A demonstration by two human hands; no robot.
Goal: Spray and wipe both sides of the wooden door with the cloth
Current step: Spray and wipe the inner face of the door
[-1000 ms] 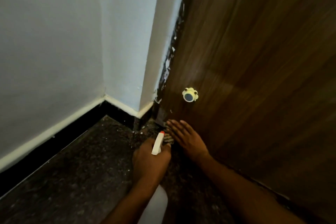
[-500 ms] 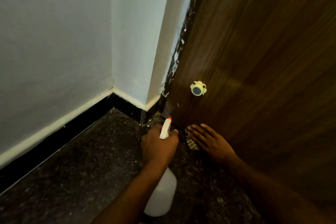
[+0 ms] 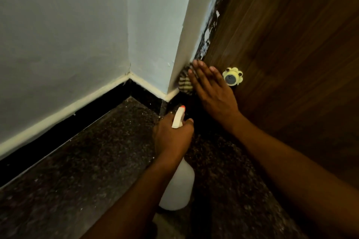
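Pressing with straight fingers, right hand (image 3: 213,91) flattens striped yellow-and-dark cloth (image 3: 184,83) on dark brown wooden door (image 3: 281,44), low at its left edge beside white wall (image 3: 155,35). Left hand (image 3: 172,136), below, grips white plastic spray bottle (image 3: 178,186); the rest of the panel extends rightward and upward.

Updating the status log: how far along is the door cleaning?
Done: cannot tell; no wet patch shows. In hand: right hand presses the striped cloth on the wooden door low by the wall; left hand grips the spray bottle. Left: other side, unseen.

Dim, soft, slightly blurred wide-angle view, edges bowed, deep shadow along the floor (image 3: 77,170).
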